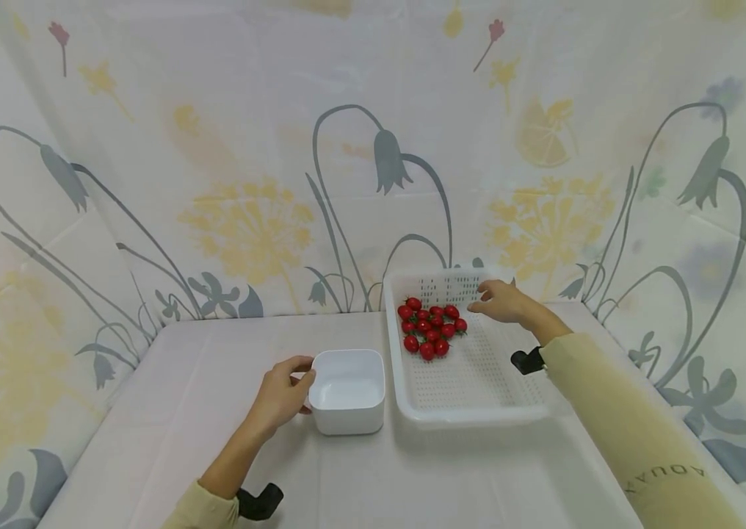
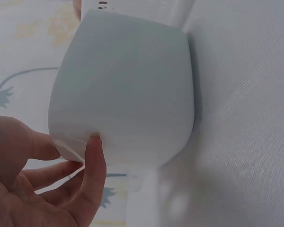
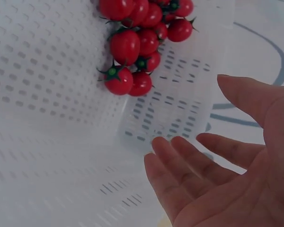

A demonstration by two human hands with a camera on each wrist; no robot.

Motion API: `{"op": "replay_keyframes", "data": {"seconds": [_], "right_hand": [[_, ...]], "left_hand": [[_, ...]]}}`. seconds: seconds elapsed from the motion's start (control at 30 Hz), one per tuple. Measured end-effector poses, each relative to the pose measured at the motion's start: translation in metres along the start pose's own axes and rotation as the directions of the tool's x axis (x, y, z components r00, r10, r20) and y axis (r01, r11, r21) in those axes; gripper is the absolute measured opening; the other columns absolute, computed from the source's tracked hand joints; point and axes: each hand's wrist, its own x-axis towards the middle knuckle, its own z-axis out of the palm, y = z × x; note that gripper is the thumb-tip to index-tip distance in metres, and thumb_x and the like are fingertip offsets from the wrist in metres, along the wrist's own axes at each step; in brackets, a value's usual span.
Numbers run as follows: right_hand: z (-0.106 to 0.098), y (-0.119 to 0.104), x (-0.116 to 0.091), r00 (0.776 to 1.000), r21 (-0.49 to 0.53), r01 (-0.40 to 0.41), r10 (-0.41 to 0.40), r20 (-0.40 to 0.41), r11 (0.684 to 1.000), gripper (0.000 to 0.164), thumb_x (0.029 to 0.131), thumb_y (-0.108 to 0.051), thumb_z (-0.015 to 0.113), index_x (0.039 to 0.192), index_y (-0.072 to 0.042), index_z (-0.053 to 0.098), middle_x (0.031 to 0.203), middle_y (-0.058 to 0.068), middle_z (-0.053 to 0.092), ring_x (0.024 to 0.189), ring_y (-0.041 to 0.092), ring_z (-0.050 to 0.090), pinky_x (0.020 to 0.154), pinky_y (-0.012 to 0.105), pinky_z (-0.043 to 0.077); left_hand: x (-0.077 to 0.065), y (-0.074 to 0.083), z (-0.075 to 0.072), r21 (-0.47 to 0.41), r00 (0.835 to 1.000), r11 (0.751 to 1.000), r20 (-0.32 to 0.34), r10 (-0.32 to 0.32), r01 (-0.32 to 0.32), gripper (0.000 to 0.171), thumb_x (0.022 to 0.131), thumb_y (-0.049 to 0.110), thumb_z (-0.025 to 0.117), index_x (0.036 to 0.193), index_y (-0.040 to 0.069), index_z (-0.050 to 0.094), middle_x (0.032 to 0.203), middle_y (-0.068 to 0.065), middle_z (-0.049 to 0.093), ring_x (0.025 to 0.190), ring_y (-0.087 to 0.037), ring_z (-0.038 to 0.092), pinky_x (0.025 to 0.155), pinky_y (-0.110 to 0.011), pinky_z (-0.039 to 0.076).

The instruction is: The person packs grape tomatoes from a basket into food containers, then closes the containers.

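Note:
A small white square box (image 1: 349,420) stands on the table with its mouth up. My left hand (image 1: 283,393) is at its left side, fingers and thumb bent round the near corner. In the left wrist view one fingertip presses the outer wall of the box (image 2: 128,90), while the thumb lies at the rim. Cherry tomatoes (image 1: 427,350), red with green stalks, lie grouped in the left back part of a white perforated basket (image 1: 472,419). Over the basket's back right side hovers my right hand (image 1: 504,301), fingers spread and nothing in them, beside the tomatoes (image 3: 124,47).
The basket stands just right of the box, with a narrow gap between them. A pale cloth (image 1: 201,375) covers the table. Behind it hangs a flower-printed sheet (image 1: 247,147), close to the basket's back rim.

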Motion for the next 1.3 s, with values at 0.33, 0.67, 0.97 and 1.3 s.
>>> {"op": "replay_keyframes", "data": {"seconds": [0.33, 0.67, 0.97, 1.3], "right_hand": [[0.016, 0.01, 0.022, 0.999, 0.034, -0.032, 0.031, 0.01, 0.999, 0.06, 0.101, -0.025, 0.057, 0.139, 0.019, 0.042, 0.14, 0.039, 0.048, 0.127, 0.052, 0.051, 0.105, 0.061, 0.049], [0.026, 0.018, 0.032, 0.993, 0.204, -0.1, 0.086, 0.075, 0.974, 0.05, 0.103, -0.012, 0.055, 0.138, 0.022, 0.042, 0.143, 0.04, 0.045, 0.124, 0.05, 0.056, 0.106, 0.055, 0.052], [0.04, 0.027, 0.043, 0.989, 0.264, -0.149, 0.14, 0.052, 0.953, 0.042, 0.1, -0.009, 0.059, 0.13, 0.019, 0.051, 0.13, 0.034, 0.058, 0.117, 0.046, 0.062, 0.101, 0.052, 0.056], [0.052, 0.033, 0.053, 0.988, 0.205, -0.144, 0.152, -0.026, 0.968, 0.033, 0.096, -0.009, 0.065, 0.12, 0.013, 0.063, 0.109, 0.025, 0.068, 0.094, 0.033, 0.07, 0.08, 0.04, 0.064]], "left_hand": [[-0.001, -0.003, 0.003, -0.025, 1.0, 1.0, -0.011, -0.003, 0.003, 0.033, 0.103, 0.009, 0.057, 0.133, -0.003, 0.061, 0.131, -0.02, 0.062, 0.078, -0.019, 0.065, 0.057, -0.033, 0.063], [0.0, -0.004, 0.003, -0.034, 1.0, 0.999, -0.016, -0.018, 0.017, 0.033, 0.103, 0.011, 0.056, 0.134, -0.001, 0.06, 0.134, -0.021, 0.06, 0.081, -0.02, 0.065, 0.057, -0.031, 0.063], [-0.003, -0.006, 0.002, -0.047, 1.0, 0.999, -0.014, -0.005, 0.004, 0.034, 0.105, 0.012, 0.054, 0.136, -0.001, 0.059, 0.136, -0.021, 0.059, 0.081, -0.021, 0.066, 0.056, -0.031, 0.062], [-0.003, -0.007, 0.002, -0.038, 1.0, 0.999, -0.007, -0.001, 0.001, 0.034, 0.105, 0.013, 0.055, 0.136, -0.001, 0.059, 0.138, -0.022, 0.059, 0.081, -0.022, 0.067, 0.055, -0.033, 0.062]]}}
